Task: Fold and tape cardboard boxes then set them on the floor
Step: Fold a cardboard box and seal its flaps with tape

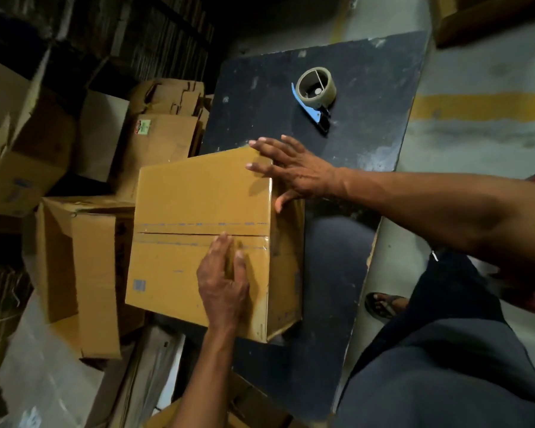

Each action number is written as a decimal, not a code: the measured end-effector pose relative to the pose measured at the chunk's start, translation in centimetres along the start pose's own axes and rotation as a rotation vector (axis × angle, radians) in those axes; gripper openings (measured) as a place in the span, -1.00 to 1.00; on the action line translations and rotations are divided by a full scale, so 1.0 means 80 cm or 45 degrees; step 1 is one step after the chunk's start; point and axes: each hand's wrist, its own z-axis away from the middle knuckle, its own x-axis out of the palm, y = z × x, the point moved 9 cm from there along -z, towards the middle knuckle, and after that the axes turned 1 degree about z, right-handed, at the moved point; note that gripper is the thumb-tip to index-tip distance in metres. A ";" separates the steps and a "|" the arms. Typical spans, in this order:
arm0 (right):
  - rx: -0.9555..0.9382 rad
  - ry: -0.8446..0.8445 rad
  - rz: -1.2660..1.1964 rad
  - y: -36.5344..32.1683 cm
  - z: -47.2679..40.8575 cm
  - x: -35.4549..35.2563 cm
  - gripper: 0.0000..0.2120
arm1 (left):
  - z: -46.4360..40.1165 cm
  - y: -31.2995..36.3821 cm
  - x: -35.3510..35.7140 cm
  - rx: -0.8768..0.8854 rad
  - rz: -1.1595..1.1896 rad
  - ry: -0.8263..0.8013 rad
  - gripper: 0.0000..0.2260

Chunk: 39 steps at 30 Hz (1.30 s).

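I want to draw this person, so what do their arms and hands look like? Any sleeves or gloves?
Both arms are bare as far as the picture shows: no sleeves, no gloves. The left hand and right hand wear no rings or watch that I can see. Veins stand out on the right forearm. Lower down, the person wears dark trousers and a sandal.

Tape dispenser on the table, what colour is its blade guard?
Light blue on the tape dispenser; the head view shows it best.

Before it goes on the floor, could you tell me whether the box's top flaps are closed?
Closed: the box flaps meet flat at a taped centre seam.
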 end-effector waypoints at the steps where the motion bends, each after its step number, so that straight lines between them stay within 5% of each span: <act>1: 0.001 -0.049 0.004 0.005 -0.008 -0.003 -0.02 | 0.017 -0.006 -0.004 0.018 -0.025 -0.027 -0.57; 6: -0.049 -0.138 0.047 0.012 -0.024 -0.022 0.09 | 0.069 -0.021 0.008 0.114 -0.076 -0.255 -0.41; 14: -0.078 -0.024 0.122 -0.035 0.008 0.012 -0.01 | 0.094 -0.011 0.028 0.457 -0.448 -0.642 0.18; 20: -0.141 -0.026 0.167 -0.050 0.027 -0.003 0.12 | 0.087 -0.033 0.027 0.635 -0.576 -0.619 0.01; 25: -0.291 0.119 0.004 -0.138 0.036 -0.007 0.13 | 0.092 -0.034 0.032 0.657 -0.528 -0.483 -0.11; 29: -0.328 0.024 0.034 -0.155 0.057 0.032 0.07 | 0.090 -0.033 0.030 0.652 -0.524 -0.507 -0.13; 33: -0.341 -0.061 0.101 -0.142 0.068 0.041 0.11 | 0.089 -0.027 0.031 0.614 -0.522 -0.545 0.02; 39: -0.337 0.126 -0.099 -0.185 0.065 0.006 0.07 | 0.088 -0.027 0.034 0.590 -0.499 -0.587 0.18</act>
